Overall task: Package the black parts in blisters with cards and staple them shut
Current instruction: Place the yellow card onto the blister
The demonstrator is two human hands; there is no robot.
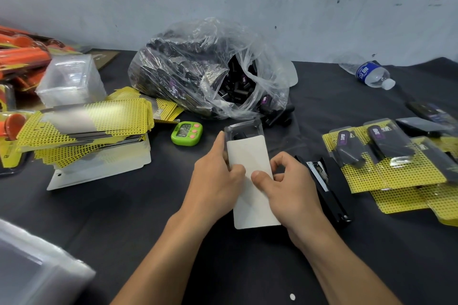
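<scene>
Centrally on the dark table (pixel 148 218), the left hand (pixel 218 176) and right hand (pixel 287 188) pinch a thin, bendable white card (pixel 247 153) partly inside a light, slippery clear blister (pixel 244 128), probably best held by its long edges.

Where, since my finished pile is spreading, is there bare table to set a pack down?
Bare table lies between the card stack and the left hand, below the green timer; between the plastic bag and the water bottle; and at front right, nearer than the stapler. The finished packs crowd the right edge.
</scene>
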